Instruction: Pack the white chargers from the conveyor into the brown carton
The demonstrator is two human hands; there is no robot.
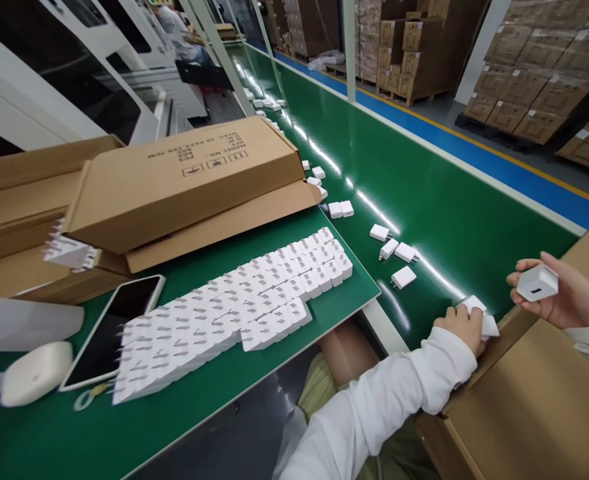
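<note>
On the palm side of my right hand (574,288), a white USB charger (537,283) is gripped, its port facing me. My left hand (461,327) curls over white chargers (489,327) at the near end of the green belt; the fingertips are partly hidden. Several loose chargers (403,277) with metal prongs lie on the belt farther left. Rows of white chargers (214,307) stand packed together, prongs up, on the green table (344,300).
An open cardboard box (534,400) sits by my right arm. Another carton (189,173) lies tilted at the back of the table. A phone (114,327) and a rounded white case (37,373) lie at left. The conveyor belt (424,180) runs away past stacked cartons (534,80).
</note>
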